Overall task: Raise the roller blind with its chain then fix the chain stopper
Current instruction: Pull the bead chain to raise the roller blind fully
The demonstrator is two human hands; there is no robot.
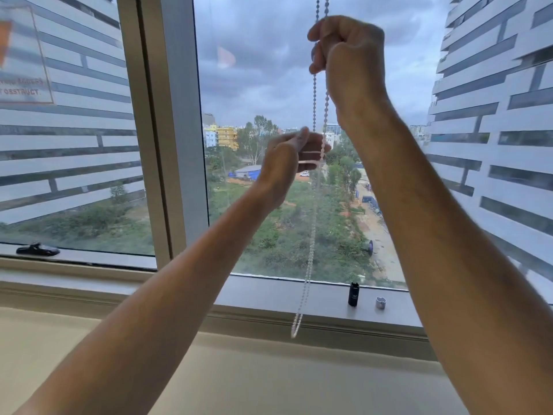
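A white beaded chain (314, 100) hangs as two strands in front of the window pane and ends in a loop (296, 323) just above the sill. My right hand (347, 52) is raised high and grips the chain in a fist. Lower down, my left hand (294, 155) pinches the strands, and a few turns of chain lie wound across its fingers. The roller blind itself is out of view above the frame. I cannot make out a chain stopper.
A grey window sill (269, 295) carries a small black cylinder (353, 294) and a small silver cap (380, 303). A black window handle (38, 249) sits at the left pane's bottom. A thick grey mullion (167, 130) divides the panes. A beige ledge (239, 378) lies below.
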